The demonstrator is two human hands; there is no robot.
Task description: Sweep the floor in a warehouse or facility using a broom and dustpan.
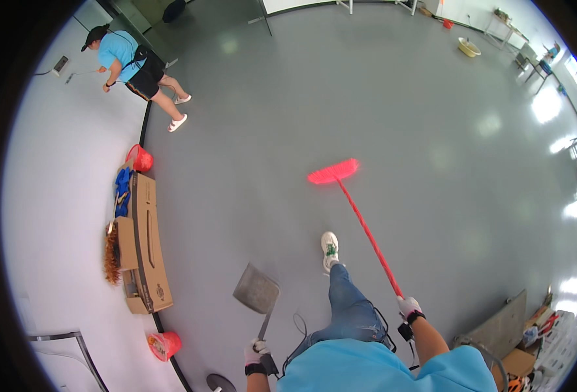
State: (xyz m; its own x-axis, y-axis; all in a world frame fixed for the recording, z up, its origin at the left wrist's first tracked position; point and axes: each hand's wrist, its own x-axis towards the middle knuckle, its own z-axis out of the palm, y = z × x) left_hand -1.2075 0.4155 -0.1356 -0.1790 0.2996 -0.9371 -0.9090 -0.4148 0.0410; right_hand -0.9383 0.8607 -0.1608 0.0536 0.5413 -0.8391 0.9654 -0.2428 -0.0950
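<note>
Right hand (408,306) closed around the handle of the red broom (369,230); left hand (256,351) gripping the handle of the grey dustpan (257,289). Landmark for all places: broom head (333,171), mid-view over the grey floor (262,130).

Stage, by judgement: sweeping under way, not finished, with both tools in use. Bristles blurred, so possibly mid-stroke. Extent already swept: not readable. Around broom head, no gathered pile discernible; fine dust too small to tell. Left to do, as judged: collecting into the dustpan, then emptying.

Containers:
- Dustpan: below and left of broom head, well apart from it. No heap discernible inside; touching floor or lifted, cannot tell.
- Upper red bucket (141,158): left of broom head, by the wall. Contents not readable.
- Long cardboard box (150,242): left of and lower than broom head, just beside that bucket. Closed or open, cannot tell.
- Lower red bucket (164,345): far below and left of broom head. Mixed orange-brown contents, not identifiable.
- Yellow basin (469,47): above and right of broom head, well apart. Contents unclear.
</note>
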